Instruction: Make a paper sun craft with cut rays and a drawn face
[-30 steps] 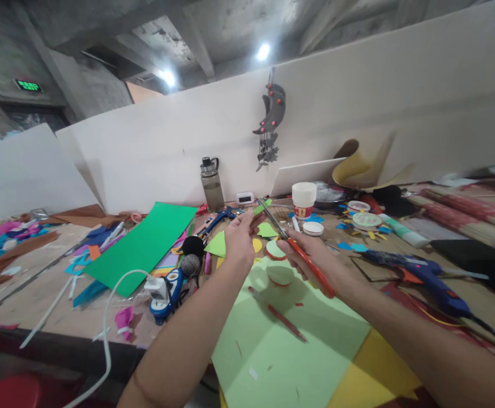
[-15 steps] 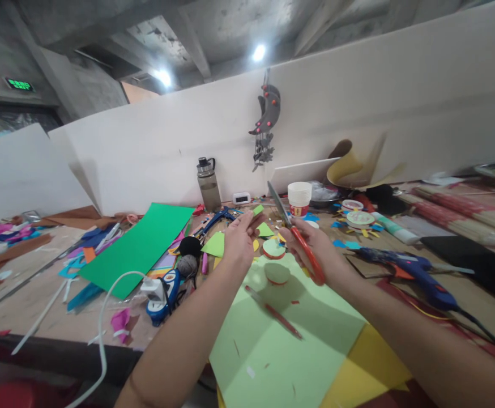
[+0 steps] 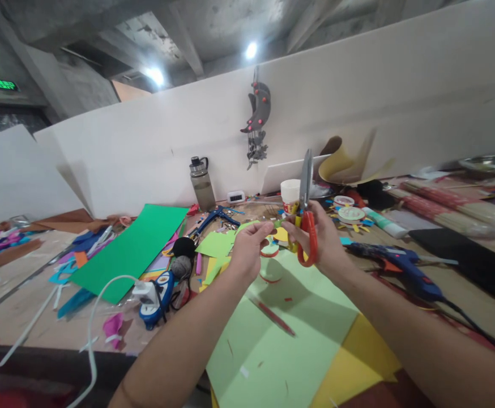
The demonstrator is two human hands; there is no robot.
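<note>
My right hand (image 3: 321, 238) is closed round red-handled scissors (image 3: 306, 226), whose blades point straight up. My left hand (image 3: 247, 249) pinches a small green paper scrap (image 3: 276, 223), and my right fingertips touch the same scrap. Both hands hover above a light green sheet (image 3: 290, 334) on the table. A small round green piece with a red rim (image 3: 269, 249) lies just behind my hands, partly hidden by them.
A dark green sheet (image 3: 131, 249) lies at the left. A blue glue gun (image 3: 394, 263) rests at the right with its cable trailing. A water bottle (image 3: 200, 184), paper cups (image 3: 290, 191) and paper scraps crowd the far side. A white cable (image 3: 92, 334) loops over the near edge.
My right hand has swung the scissors from a slant to upright and moved in to meet my left hand at the green scrap. The view has shifted slightly rightward.
</note>
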